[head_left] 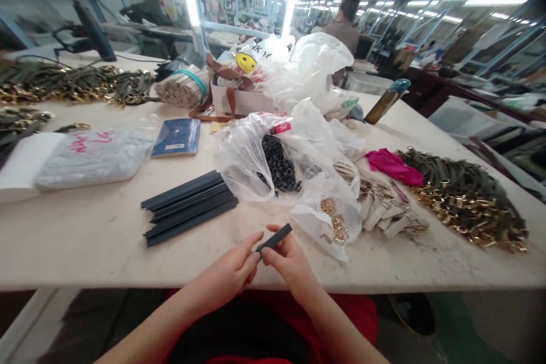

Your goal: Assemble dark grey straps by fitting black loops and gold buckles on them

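Near the table's front edge, my left hand (238, 264) and my right hand (290, 261) meet around a dark strap strip (277, 235). The right fingers and thumb pinch it, and its far end sticks out up and to the right. Fingertips of the left hand close on the near end, where the rest of the strip is hidden. To the left lies a stack of similar dark strips (190, 205). Ahead, an open clear plastic bag (241, 151) holds many small black loops (279, 165). A smaller plastic bag (313, 210) with gold metal fittings (335, 222) lies to the right.
Light straps (386, 210), a magenta cloth (394, 166) and a heap of dark straps with gold clasps (464, 199) lie right. A blue booklet (177, 136) and a wrapped white bundle (94, 156) are left. White bags (315, 62) stand behind; a person (343, 28) is beyond.
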### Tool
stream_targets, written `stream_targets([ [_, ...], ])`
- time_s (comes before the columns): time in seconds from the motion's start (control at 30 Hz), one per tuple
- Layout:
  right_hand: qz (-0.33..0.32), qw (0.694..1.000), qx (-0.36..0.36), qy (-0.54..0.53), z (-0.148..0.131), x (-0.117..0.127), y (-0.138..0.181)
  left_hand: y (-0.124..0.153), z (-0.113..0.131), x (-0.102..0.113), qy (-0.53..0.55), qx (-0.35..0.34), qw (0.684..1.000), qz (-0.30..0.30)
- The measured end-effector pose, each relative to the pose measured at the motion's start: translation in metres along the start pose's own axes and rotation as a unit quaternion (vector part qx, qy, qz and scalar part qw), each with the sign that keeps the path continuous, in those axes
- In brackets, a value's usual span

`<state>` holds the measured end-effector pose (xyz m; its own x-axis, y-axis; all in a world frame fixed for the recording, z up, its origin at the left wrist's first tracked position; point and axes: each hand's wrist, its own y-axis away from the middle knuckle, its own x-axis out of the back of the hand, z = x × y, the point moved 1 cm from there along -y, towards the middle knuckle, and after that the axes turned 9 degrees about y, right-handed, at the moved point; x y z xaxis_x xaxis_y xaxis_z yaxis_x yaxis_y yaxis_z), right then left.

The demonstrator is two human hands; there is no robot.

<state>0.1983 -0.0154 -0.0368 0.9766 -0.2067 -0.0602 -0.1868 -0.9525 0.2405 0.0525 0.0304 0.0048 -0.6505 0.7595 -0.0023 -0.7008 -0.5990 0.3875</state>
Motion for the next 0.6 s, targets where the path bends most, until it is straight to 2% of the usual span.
stream_targets([
  [0.1, -0.024, 0.994, 0.051, 0.091, -0.002, 0.005, 0.008, -0.005, -0.002, -0.001, 0.009, -0.01, 1.0, -0.004],
  [0.17, 0.009, 0.967, 0.111, 0.23, -0.012, 0.029, 0.01, -0.007, -0.004, 0.0, 0.022, 0.003, 1.0, 0.015],
  [0.23, 0.112, 0.912, 0.146, 0.366, -0.025, 0.066, 0.004, -0.01, -0.007, 0.0, 0.04, 0.022, 0.998, 0.03],
  [0.3, 0.213, 0.835, 0.131, 0.49, -0.037, 0.104, -0.009, -0.012, -0.007, -0.004, 0.06, 0.036, 0.997, 0.033],
  [0.33, 0.228, 0.79, 0.112, 0.558, -0.04, 0.12, -0.017, -0.013, -0.006, -0.006, 0.067, 0.043, 0.996, 0.034],
  [0.37, 0.231, 0.774, 0.099, 0.581, -0.042, 0.133, -0.027, -0.014, -0.005, -0.009, 0.069, 0.053, 0.996, 0.034],
  [0.43, 0.219, 0.755, 0.074, 0.613, -0.04, 0.15, -0.046, -0.016, -0.002, -0.014, 0.056, 0.07, 0.996, 0.03],
  [0.6, 0.182, 0.761, 0.036, 0.622, -0.025, 0.158, -0.072, -0.019, -0.007, -0.017, 0.05, 0.069, 0.996, 0.006],
])
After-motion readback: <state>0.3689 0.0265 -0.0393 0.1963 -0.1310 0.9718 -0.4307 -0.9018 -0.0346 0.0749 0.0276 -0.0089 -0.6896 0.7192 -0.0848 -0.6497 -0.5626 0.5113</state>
